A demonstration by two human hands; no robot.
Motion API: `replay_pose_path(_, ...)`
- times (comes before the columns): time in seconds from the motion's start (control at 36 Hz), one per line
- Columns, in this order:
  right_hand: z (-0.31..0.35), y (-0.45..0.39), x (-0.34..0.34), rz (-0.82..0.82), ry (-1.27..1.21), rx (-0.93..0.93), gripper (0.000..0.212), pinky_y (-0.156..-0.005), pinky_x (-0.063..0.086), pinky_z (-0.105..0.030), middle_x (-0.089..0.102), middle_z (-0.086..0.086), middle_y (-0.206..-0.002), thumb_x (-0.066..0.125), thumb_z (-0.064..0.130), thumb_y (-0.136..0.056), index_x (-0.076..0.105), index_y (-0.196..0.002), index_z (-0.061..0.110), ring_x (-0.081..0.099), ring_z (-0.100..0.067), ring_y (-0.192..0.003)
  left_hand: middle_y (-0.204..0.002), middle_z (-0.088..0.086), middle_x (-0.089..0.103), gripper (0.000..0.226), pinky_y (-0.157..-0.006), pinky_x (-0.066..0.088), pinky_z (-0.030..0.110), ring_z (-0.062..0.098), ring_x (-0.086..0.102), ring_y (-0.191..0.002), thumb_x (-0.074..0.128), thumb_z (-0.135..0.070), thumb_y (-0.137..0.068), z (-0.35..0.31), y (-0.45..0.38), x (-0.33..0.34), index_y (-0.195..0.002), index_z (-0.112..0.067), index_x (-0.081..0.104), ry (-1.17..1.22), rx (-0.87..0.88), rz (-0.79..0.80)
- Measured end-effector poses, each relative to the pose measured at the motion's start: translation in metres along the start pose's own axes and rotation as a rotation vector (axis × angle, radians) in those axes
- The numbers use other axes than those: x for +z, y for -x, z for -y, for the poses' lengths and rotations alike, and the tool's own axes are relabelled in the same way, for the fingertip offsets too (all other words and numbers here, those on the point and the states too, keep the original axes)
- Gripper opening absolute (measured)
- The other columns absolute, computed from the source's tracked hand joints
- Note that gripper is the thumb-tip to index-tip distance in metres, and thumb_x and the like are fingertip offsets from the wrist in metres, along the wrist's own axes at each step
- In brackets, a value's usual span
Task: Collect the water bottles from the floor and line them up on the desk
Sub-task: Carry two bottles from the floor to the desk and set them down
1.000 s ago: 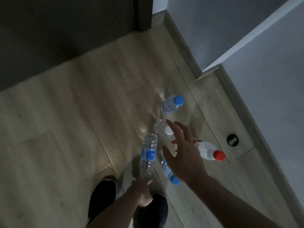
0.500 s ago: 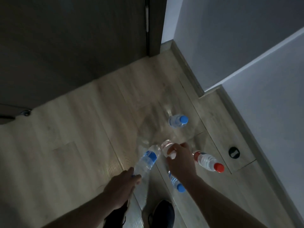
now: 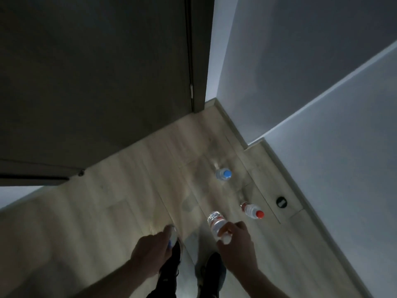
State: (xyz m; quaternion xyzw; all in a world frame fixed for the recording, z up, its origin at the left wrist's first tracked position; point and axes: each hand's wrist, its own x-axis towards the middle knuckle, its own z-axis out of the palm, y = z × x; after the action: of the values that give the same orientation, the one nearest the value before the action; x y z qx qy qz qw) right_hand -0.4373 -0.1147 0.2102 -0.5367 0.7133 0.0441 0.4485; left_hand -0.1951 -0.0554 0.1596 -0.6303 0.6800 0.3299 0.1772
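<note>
My right hand [image 3: 236, 246] grips a clear bottle with a white cap [image 3: 217, 223], lifted off the wooden floor [image 3: 120, 211]. My left hand [image 3: 150, 252] holds a blue-labelled bottle [image 3: 172, 234], mostly hidden under the fingers. A blue-capped bottle [image 3: 223, 174] stands upright on the floor farther ahead. A red-capped bottle [image 3: 251, 210] stands on the floor to the right of my right hand. The desk is not in view.
A dark door [image 3: 96, 82] and its frame fill the upper left. Grey walls with a skirting board [image 3: 311, 201] close off the right side. A round black floor socket [image 3: 281, 202] sits near the wall. My dark shoes [image 3: 211, 269] are below the hands.
My right hand closed on the white-capped bottle and raised it. My left hand drew its bottle closer. The view rose and tilted up; the blue-capped bottle lying near my feet is no longer seen.
</note>
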Motion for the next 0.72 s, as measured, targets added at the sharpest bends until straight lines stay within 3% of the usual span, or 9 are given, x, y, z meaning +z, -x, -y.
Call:
replay_pose_path(0.06, 0.013, 0.036, -0.026, 0.009, 0.024, 0.013, 0.02, -0.078, 0.05, -0.031, 0.056, 0.001, -0.105, 0.066, 0.014, -0.079, 0.068, -0.096, 0.026, 0.066, -0.023, -0.09, -0.118, -0.003, 0.067, 0.058, -0.079, 0.049, 0.035, 0.02, 0.068, -0.099, 0.044, -0.046, -0.101, -0.005, 0.035, -0.037, -0.15, -0.02, 0.028, -0.046, 0.003, 0.017)
replay_pose_path(0.11, 0.027, 0.077, -0.052, 0.012, 0.009, 0.029, 0.021, -0.075, 0.046, -0.027, 0.057, -0.001, -0.103, 0.067, 0.014, -0.078, 0.07, -0.098, 0.021, 0.066, -0.026, -0.091, -0.125, -0.001, 0.065, 0.066, -0.083, 0.049, 0.034, 0.021, 0.067, -0.105, 0.045, -0.049, -0.1, -0.014, 0.073, -0.078, -0.154, -0.016, 0.024, -0.054, 0.012, 0.015)
replay_pose_path(0.22, 0.059, 0.157, -0.104, 0.027, -0.013, 0.049, 0.02, -0.068, 0.039, -0.021, 0.052, 0.004, -0.094, 0.073, 0.014, -0.074, 0.071, -0.088, 0.027, 0.066, -0.024, -0.086, -0.113, 0.0, 0.069, 0.062, -0.075, 0.049, 0.034, 0.023, 0.068, -0.098, 0.05, -0.051, -0.098, -0.035, 0.141, -0.161, -0.146, -0.016, 0.034, -0.021, 0.037, -0.037)
replay_pose_path(0.33, 0.087, 0.226, -0.14, 0.004, -0.03, 0.04, 0.02, -0.055, 0.03, -0.009, 0.049, 0.01, -0.089, 0.075, 0.014, -0.073, 0.069, -0.084, 0.031, 0.065, -0.018, -0.081, -0.094, -0.001, 0.07, 0.04, -0.063, 0.042, 0.031, 0.022, 0.069, -0.086, 0.054, -0.051, -0.094, -0.056, 0.201, -0.227, -0.121, -0.024, 0.042, 0.048, 0.064, -0.144)
replay_pose_path(0.44, 0.11, 0.283, -0.16, -0.071, -0.072, 0.036, 0.026, -0.068, 0.041, -0.021, 0.05, 0.01, -0.09, 0.075, 0.019, -0.072, 0.06, -0.075, 0.039, 0.064, -0.017, -0.083, -0.075, -0.007, 0.057, 0.026, -0.056, 0.034, 0.031, 0.017, 0.058, -0.066, 0.052, -0.049, -0.094, -0.067, 0.245, -0.273, -0.102, -0.031, 0.035, 0.109, 0.117, -0.215)
replay_pose_path(0.56, 0.128, 0.328, -0.165, -0.152, -0.119, 0.053, 0.017, -0.077, 0.05, -0.028, 0.055, 0.006, -0.094, 0.075, 0.022, -0.074, 0.065, -0.078, 0.035, 0.064, -0.017, -0.085, -0.067, -0.01, 0.05, 0.026, -0.049, 0.028, 0.026, 0.008, 0.047, -0.056, 0.052, -0.048, -0.094, -0.066, 0.274, -0.306, -0.095, -0.035, 0.029, 0.138, 0.198, -0.258)
replay_pose_path(0.61, 0.134, 0.348, -0.161, -0.202, -0.159, 0.066, 0.017, -0.073, 0.05, -0.027, 0.055, 0.008, -0.094, 0.076, 0.024, -0.073, 0.065, -0.078, 0.036, 0.059, -0.01, -0.079, -0.071, -0.012, 0.053, 0.026, -0.049, 0.027, 0.02, 0.005, 0.05, -0.058, 0.051, -0.05, -0.095, -0.063, 0.286, -0.32, -0.098, -0.037, 0.029, 0.124, 0.277, -0.26)
replay_pose_path(0.72, 0.146, 0.376, -0.151, -0.274, -0.222, 0.07, 0.027, -0.073, 0.05, -0.027, 0.054, 0.011, -0.094, 0.079, 0.023, -0.072, 0.059, -0.074, 0.041, 0.054, -0.004, -0.078, -0.077, -0.01, 0.058, 0.022, -0.059, 0.038, 0.029, 0.011, 0.06, -0.07, 0.049, -0.051, -0.093, -0.055, 0.303, -0.347, -0.101, -0.037, 0.035, 0.091, 0.385, -0.29)
